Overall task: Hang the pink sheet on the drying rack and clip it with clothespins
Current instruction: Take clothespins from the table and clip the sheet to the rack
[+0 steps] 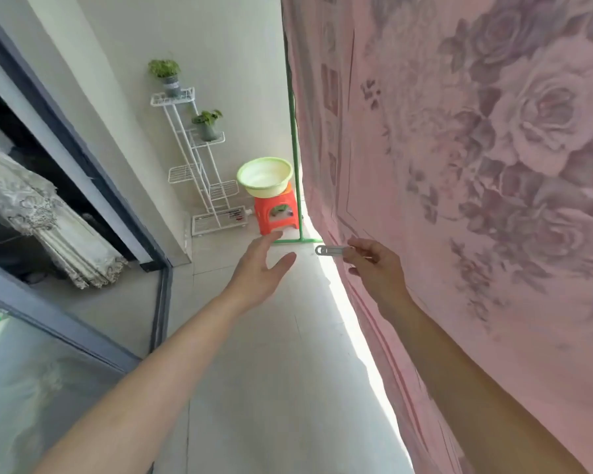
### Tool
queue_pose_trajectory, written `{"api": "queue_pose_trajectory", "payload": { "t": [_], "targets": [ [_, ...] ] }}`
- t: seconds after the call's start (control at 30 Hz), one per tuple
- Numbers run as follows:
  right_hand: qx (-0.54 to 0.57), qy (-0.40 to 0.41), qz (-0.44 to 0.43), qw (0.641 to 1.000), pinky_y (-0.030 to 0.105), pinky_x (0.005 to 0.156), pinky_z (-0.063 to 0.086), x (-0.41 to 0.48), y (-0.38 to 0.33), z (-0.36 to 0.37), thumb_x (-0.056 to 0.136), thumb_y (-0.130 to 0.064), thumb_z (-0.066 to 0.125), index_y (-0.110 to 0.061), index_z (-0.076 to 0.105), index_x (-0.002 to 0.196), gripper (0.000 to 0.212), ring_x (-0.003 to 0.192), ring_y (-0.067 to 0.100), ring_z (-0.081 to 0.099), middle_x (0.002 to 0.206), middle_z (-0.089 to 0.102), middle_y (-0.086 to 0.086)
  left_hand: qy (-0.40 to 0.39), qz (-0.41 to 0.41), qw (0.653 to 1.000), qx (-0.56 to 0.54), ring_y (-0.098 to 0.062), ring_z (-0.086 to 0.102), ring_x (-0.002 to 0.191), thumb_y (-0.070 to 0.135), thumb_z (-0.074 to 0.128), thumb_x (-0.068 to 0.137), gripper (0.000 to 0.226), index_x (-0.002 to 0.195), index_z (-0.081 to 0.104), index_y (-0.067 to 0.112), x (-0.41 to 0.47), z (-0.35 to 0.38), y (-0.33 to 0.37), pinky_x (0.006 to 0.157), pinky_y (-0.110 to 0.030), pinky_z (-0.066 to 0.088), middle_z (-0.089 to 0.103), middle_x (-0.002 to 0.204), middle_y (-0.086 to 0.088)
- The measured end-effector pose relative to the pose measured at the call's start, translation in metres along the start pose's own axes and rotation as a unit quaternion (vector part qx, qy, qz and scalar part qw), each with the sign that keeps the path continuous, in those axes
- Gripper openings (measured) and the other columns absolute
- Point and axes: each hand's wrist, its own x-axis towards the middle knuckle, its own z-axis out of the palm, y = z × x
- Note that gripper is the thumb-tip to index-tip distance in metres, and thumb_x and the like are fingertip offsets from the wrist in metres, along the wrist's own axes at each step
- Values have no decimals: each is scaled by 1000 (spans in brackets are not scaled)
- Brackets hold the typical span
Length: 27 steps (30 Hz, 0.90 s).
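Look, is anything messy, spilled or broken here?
Nothing stands out. The pink flowered sheet hangs beside the green metal pole, the pale green plastic basin sits on the orange plastic stool, and nothing is spilled.

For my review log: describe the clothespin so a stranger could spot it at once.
Follow the pink floral sheet hanging on the right down to the right hand beside it. It pinches a slim grey clothespin, looped end pointing left; the open left hand nearby holds nothing.
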Motion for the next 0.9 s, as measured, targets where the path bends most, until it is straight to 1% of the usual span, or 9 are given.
{"api": "queue_pose_trajectory", "payload": {
  "t": [0.13, 0.2, 0.33, 0.37, 0.43, 0.57, 0.73, 0.8, 0.9],
  "targets": [
    [22, -71, -1, 997, 26, 80, 58, 75, -15, 61, 86, -9, 73, -16, 72, 101, 16, 79, 9, 67, 92, 70, 4, 25, 14, 997, -75, -1, 48, 117, 35, 63, 91, 30, 111, 49, 52, 69, -32, -3, 97, -23, 41, 52, 124, 19],
    [2, -108, -19, 994, 28, 81, 56, 110, -19, 96, 86, -12, 74, -23, 72, 97, 16, 79, 10, 69, 95, 72, 6, 26, 22, 993, -110, 2, 54, 107, 33, 66, 89, 30, 103, 51, 54, 109, -49, -12, 90, -14, 42, 59, 113, 21],
    [-4, -130, -51, 990, 25, 81, 56, 189, -23, 159, 88, -8, 71, -23, 70, 96, 18, 81, 13, 71, 103, 72, 9, 39, 44, 989, -139, -13, 67, 85, 16, 72, 85, 22, 106, 67, 20, 204, -79, -47, 79, -27, 52, 72, 96, -1],
    [-10, -129, -61, 990, 29, 85, 56, 211, -23, 173, 88, -9, 71, -25, 70, 99, 19, 86, 15, 71, 105, 72, 7, 45, 49, 986, -152, -8, 66, 78, 13, 73, 84, 20, 103, 69, 15, 227, -87, -54, 74, -24, 51, 72, 90, -1],
    [-28, -112, -75, 990, 32, 86, 56, 255, -29, 198, 86, -11, 73, -28, 67, 105, 26, 94, 14, 69, 109, 71, 1, 49, 54, 983, -168, 2, 62, 68, 11, 74, 82, 18, 97, 68, 18, 277, -106, -63, 67, -14, 47, 69, 82, 5],
    [-40, -54, -87, 994, 33, 82, 55, 337, -56, 230, 83, -14, 75, -26, 65, 112, 33, 96, 16, 67, 106, 70, -3, 54, 67, 978, -191, -1, 63, 71, 16, 80, 76, 25, 93, 68, 30, 382, -154, -62, 66, -18, 50, 69, 83, 7],
    [-38, 11, -91, 995, 33, 79, 56, 427, -84, 248, 88, -8, 70, -21, 66, 111, 27, 94, 22, 64, 105, 68, 9, 48, 81, 964, -247, -4, 64, 71, 11, 84, 70, 35, 100, 67, 15, 493, -179, -51, 66, -16, 51, 72, 85, 0],
    [-52, 29, -104, 993, 32, 79, 56, 469, -90, 254, 89, -10, 69, -23, 65, 112, 26, 97, 22, 65, 101, 69, 3, 49, 90, 956, -274, -3, 64, 74, 7, 83, 71, 32, 98, 68, 14, 538, -179, -51, 69, -15, 50, 72, 88, 1],
    [-73, 49, -127, 988, 37, 83, 56, 542, -96, 268, 90, -12, 68, -26, 66, 110, 24, 96, 20, 66, 93, 70, -10, 47, 76, 939, -333, -11, 65, 82, 3, 80, 73, 28, 95, 68, 15, 612, -179, -56, 78, -23, 52, 71, 92, -2]
  ]
}}
